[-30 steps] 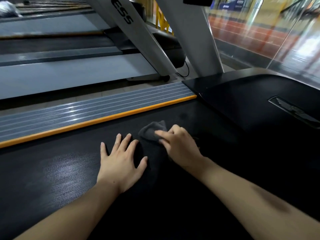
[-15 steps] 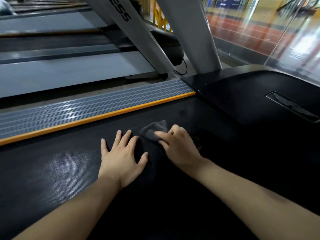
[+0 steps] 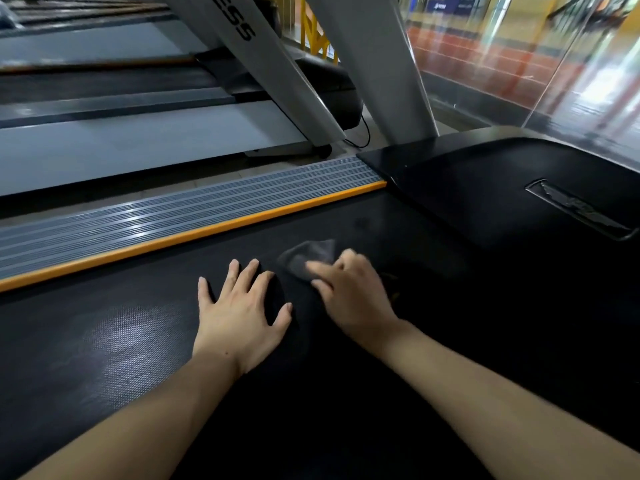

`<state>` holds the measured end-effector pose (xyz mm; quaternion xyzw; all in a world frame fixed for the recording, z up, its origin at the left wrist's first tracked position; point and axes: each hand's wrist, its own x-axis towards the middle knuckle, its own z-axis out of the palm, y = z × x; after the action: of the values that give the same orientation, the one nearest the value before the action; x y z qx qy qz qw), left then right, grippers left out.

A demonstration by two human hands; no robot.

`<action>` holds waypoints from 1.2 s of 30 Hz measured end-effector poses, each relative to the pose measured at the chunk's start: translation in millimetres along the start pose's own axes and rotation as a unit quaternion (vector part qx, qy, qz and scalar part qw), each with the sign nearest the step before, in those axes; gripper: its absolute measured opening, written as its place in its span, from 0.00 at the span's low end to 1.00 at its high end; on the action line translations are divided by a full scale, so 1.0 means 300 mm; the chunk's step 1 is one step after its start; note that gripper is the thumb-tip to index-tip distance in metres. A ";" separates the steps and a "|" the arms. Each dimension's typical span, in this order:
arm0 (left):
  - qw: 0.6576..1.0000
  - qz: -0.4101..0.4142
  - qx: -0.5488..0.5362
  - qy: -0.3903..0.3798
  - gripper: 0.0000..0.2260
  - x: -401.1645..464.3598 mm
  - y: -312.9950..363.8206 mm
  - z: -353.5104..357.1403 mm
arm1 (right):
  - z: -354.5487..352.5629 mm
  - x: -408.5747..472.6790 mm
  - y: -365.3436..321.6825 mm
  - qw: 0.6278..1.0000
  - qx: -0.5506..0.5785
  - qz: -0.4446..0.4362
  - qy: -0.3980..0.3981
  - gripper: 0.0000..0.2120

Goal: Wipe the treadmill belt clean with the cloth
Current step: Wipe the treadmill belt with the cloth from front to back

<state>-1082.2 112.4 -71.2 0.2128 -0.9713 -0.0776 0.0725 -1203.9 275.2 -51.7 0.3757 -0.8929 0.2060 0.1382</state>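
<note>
From your head camera, the dark gray cloth [image 3: 309, 257] lies on the black treadmill belt [image 3: 138, 341], a little to the right of the middle. It sits under the fingertips of your right hand [image 3: 353, 299] and sticks out on the far side of them. Your left hand [image 3: 239, 315] is just beside the cloth, on its left, but I cannot tell if they touch.

There is one cloth and one belt. You have two hands on the belt.

Your right hand has its fingers bent and it holds the cloth down on the belt. The fingers look a bit blurry. Your left hand lies flat on the belt with its fingers straight and spread wide. It holds nothing.

A gray side rail [image 3: 173, 216] with an orange strip [image 3: 194, 237] runs along the far left side of the belt. The black motor cover [image 3: 502, 188] is to the far right. Two gray posts [image 3: 374, 64] go up behind it.
</note>
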 end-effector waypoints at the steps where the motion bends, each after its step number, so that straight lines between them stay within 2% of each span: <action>1: 1.000 -0.001 0.001 -0.002 0.32 0.000 0.000 -0.001 | -0.009 0.002 -0.027 0.999 0.028 -0.032 -0.015 0.15; 2: 1.000 0.000 0.001 -0.003 0.33 0.001 0.000 -0.003 | -0.019 0.013 -0.008 0.997 0.036 -0.057 -0.022 0.16; 4: 1.000 0.003 -0.004 -0.001 0.33 0.001 -0.002 -0.001 | -0.031 0.041 0.123 0.997 -0.027 -0.065 -0.011 0.16; 5: 1.000 0.002 -0.008 0.000 0.32 0.000 -0.003 -0.001 | -0.049 0.065 0.226 0.997 -0.060 -0.040 0.017 0.16; 8: 1.000 0.003 -0.006 -0.002 0.32 -0.002 -0.002 0.001 | -0.133 0.101 0.495 0.984 -0.109 0.127 0.058 0.14; 10: 1.000 0.003 -0.004 -0.001 0.32 0.002 -0.001 0.000 | -0.136 0.101 0.500 0.972 -0.118 0.189 0.070 0.14; 11: 1.000 0.003 -0.003 -0.002 0.32 0.003 0.000 0.000 | -0.123 0.098 0.454 0.971 -0.117 0.194 0.073 0.14; 13: 1.000 0.003 -0.002 -0.004 0.32 0.003 0.002 -0.001 | -0.069 0.071 0.307 0.984 -0.093 0.132 0.077 0.13; 17: 1.000 0.001 -0.015 0.009 0.32 -0.001 0.001 -0.003 | -0.013 -0.005 -0.013 0.999 -0.002 -0.032 -0.010 0.14; 18: 1.000 0.003 -0.016 0.017 0.31 -0.003 0.001 -0.002 | -0.025 -0.005 -0.021 0.998 0.011 -0.057 -0.023 0.15; 20: 0.999 0.021 -0.012 0.044 0.28 -0.008 0.000 -0.002 | -0.038 0.008 0.072 0.996 -0.050 -0.076 -0.022 0.17; 22: 0.996 0.056 0.001 0.064 0.26 -0.012 -0.006 0.003 | -0.071 0.039 0.267 0.992 -0.118 -0.012 0.038 0.18; 24: 0.996 0.074 0.012 0.052 0.28 -0.018 -0.010 -0.005 | -0.133 0.051 0.437 0.979 -0.153 0.122 0.054 0.16; 25: 0.997 0.073 0.012 0.031 0.30 -0.021 -0.007 -0.015 | -0.153 0.045 0.474 0.972 -0.153 0.171 0.047 0.15; 27: 0.997 0.075 0.020 -0.003 0.31 -0.031 0.012 -0.034 | -0.157 0.021 0.448 0.962 -0.163 0.212 0.048 0.15; 28: 0.997 0.077 0.022 -0.002 0.30 -0.048 0.033 -0.042 | -0.144 0.000 0.399 0.962 -0.166 0.208 0.058 0.15; 30: 0.998 0.066 0.002 0.020 0.27 -0.106 0.101 -0.050 | -0.112 -0.052 0.266 0.974 -0.152 0.149 0.077 0.14; 33: 0.998 0.032 -0.038 0.030 0.24 -0.207 0.179 -0.007 | -0.105 -0.142 0.085 0.997 -0.081 0.005 0.008 0.10; 35: 0.999 0.030 -0.036 0.025 0.24 -0.236 0.194 0.024 | -0.131 -0.148 0.088 0.995 -0.054 -0.073 -0.031 0.13; 36: 0.999 0.028 -0.033 0.029 0.24 -0.237 0.192 0.030 | -0.132 -0.134 0.132 0.994 -0.064 -0.080 -0.023 0.13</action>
<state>-1043.0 195.5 -77.1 0.1850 -0.9713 -0.1013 0.1101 -1201.6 343.6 -43.5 0.4408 -0.8744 0.1278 0.1576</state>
